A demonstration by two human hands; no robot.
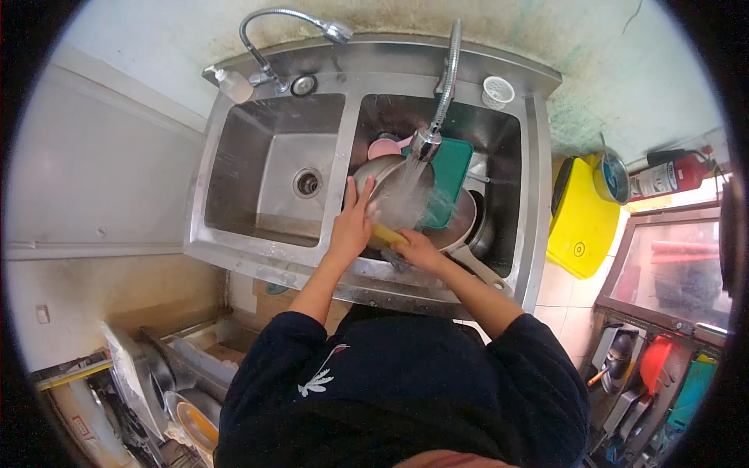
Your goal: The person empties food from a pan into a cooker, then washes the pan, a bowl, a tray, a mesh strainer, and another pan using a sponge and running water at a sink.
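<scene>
Water sprays from a flexible-neck faucet (426, 143) onto a round metal bowl or pot (389, 202), tilted in the right sink basin (508, 234). My left hand (353, 225) holds that vessel by its left side, fingers spread along the wall. In my right hand (418, 248) is a yellow sponge (386, 235), against the vessel's near rim. Right of it lie a green rectangular board or tray (453, 169) and a pan with a pale handle (477, 266), partly covered. Behind the vessel a pink dipper (384, 148) shows.
The left basin (287, 175) has a drain (307, 182). A second faucet (266, 70), a soap bottle (234, 86) and a white perforated cup (498, 92) line the back ledge. A yellow bin (585, 222) stands right, with a metal pot (611, 178) and a fire extinguisher (667, 175) nearby.
</scene>
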